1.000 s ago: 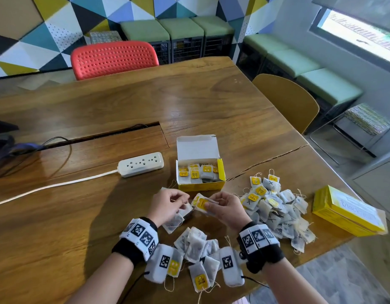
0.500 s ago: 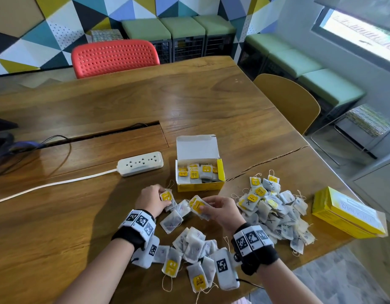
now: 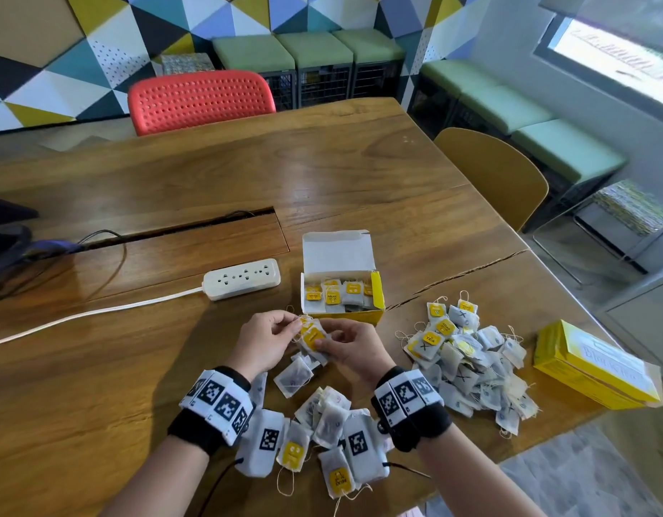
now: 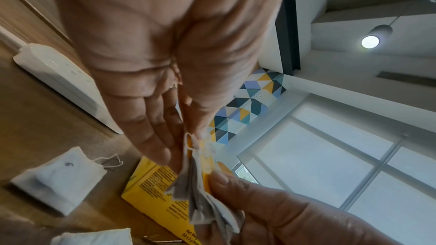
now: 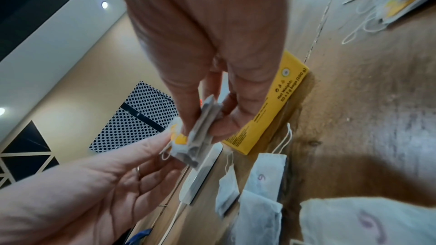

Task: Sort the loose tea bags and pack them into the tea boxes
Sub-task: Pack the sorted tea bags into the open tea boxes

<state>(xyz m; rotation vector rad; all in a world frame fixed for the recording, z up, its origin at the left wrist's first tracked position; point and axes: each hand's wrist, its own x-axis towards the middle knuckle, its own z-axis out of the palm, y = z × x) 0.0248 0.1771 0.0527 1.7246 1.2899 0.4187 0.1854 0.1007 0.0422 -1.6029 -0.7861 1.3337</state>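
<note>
While both hands meet just in front of the open tea box (image 3: 341, 292), they share a small stack of tea bags (image 3: 312, 339) held above the table (image 3: 136, 367). The right hand (image 3: 350, 348) pinches the stack between its thumb and curled fingers, the thumb lying on a yellow tag; in the right wrist view the bags (image 5: 200, 128) sit edge-on in that pinch. The left hand (image 3: 268, 343) meets the stack from the left, its fingertips (image 4: 165, 148) closed on the top corner where a loop of string and a yellow tag stick out.

Behind the hands, the open box stands with its white lid flap raised at the far side, and a row of bags with yellow tags stands upright inside it. A closed yellow tea box (image 3: 594, 367) lies near the right edge of the table, well apart from the open one. Between the two boxes, a loose heap of tea bags (image 3: 468, 360) spreads over the wood; several bear a pen-drawn X. A second, smaller scatter of bags (image 3: 322, 423) lies near the person, between and under the wrists, some with yellow tags up, some marked in pen.

To the left of the open box lies a white power strip (image 3: 242, 278), its cord running off to the left. A red chair (image 3: 199, 100) stands at the far side of the table and a tan chair (image 3: 497, 173) at its right.
</note>
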